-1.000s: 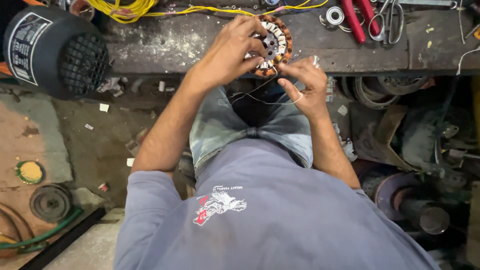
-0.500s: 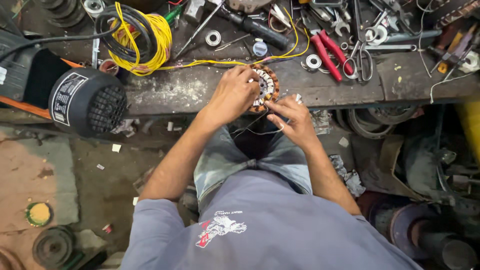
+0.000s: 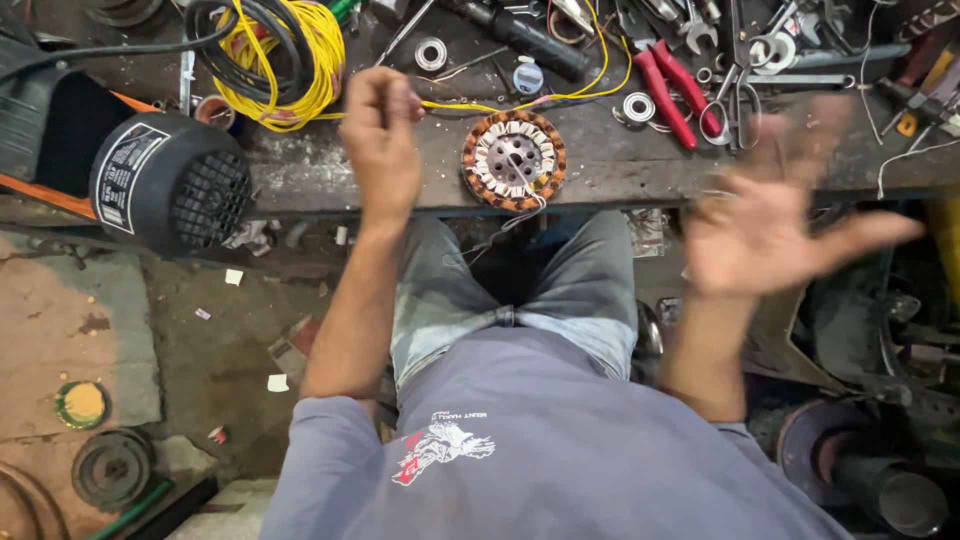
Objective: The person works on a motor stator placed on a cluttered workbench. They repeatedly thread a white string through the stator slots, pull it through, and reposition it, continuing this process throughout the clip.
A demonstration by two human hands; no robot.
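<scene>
- Round copper-wound stator [image 3: 514, 160] lies flat at the workbench [image 3: 300, 180] front edge, between both hands.
- Left hand [image 3: 382, 125], loosely fisted, is nearer.
- Right hand [image 3: 770, 235], spread wide and empty, is blurred.

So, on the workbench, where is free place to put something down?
Bare bench shows between the stator and the red pliers, along the front edge, and between the stator and the left hand. The back, with yellow wire coil and scissors, is crowded.

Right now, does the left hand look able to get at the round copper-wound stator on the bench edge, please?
Probably yes: the left hand hangs closed just beside the stator, with only bare bench between them.
</scene>
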